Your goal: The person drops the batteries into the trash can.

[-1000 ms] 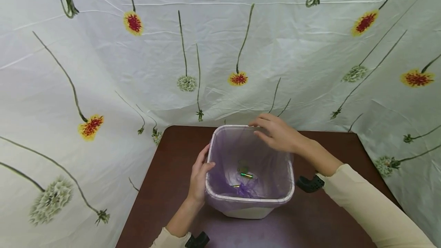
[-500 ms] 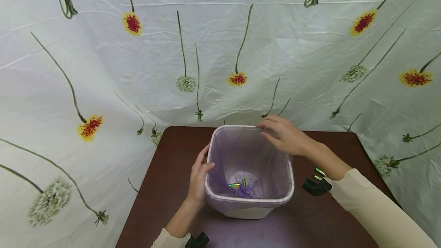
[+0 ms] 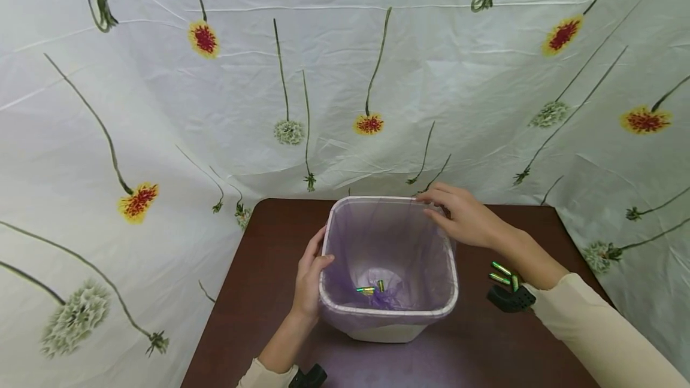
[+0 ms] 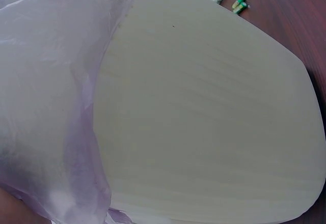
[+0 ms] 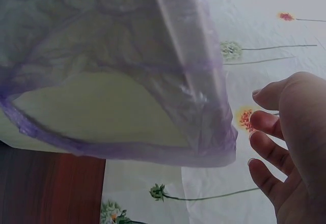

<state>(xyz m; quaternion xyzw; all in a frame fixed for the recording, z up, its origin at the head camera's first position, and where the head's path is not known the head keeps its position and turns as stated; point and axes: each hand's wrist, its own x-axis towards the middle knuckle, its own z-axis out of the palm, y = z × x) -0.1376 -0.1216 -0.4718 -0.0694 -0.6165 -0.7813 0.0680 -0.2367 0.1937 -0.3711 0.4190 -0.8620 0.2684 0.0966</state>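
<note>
A whitish waste bin (image 3: 387, 334) lined with a thin purple bag (image 3: 358, 232) stands on the table. My left hand (image 3: 309, 277) grips its left side, thumb over the rim and fingers along the outside. Several green and gold batteries (image 3: 366, 290) lie at the bottom, beside crumpled bag film. Over the back right rim, my right hand (image 3: 458, 214) hangs with loosely bent fingers and holds nothing. The right wrist view shows that hand (image 5: 300, 147) apart from the bag's folded edge (image 5: 204, 150). The bin's bare wall (image 4: 204, 107) fills most of the left wrist view.
Three more green batteries (image 3: 499, 278) lie on the dark red-brown table (image 3: 280, 226), right of the bin near my right wrist. A white flowered cloth (image 3: 237, 94) hangs behind and at both sides.
My right hand has drawn right along the back rim, uncovering the batteries on the table. Inside the bin the batteries have shifted position. My left hand keeps its grip.
</note>
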